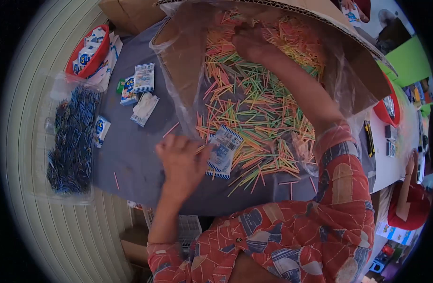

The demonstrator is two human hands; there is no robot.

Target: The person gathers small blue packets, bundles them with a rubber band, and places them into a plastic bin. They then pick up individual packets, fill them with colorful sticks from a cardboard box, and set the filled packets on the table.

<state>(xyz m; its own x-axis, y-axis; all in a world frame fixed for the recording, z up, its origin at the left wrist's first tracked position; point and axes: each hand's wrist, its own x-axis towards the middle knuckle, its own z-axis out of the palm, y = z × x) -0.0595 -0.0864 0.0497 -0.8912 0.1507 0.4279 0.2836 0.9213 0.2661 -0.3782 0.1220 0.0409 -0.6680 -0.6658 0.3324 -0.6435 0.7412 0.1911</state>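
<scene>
Many thin pink, green and yellow sticks [254,89] spill from a plastic-lined cardboard box [181,66] over the grey tabletop. My right hand [249,42] reaches into the box at the top of the pile, among pink and orange sticks; its fingers are dim and hard to make out. Nearer me, my left hand [181,158] hovers over the table beside blue-and-white packets [223,151], fingers curled and partly spread, with a stick close to its fingertips. Whether it grips that stick cannot be made out.
Several small packets [144,78] lie left of the box. A clear tray [72,141] of dark blue twisted strands and a red basket [91,52] of packets stand further left. Another red basket [387,106] is at right. A person in red [410,205] is at the far right.
</scene>
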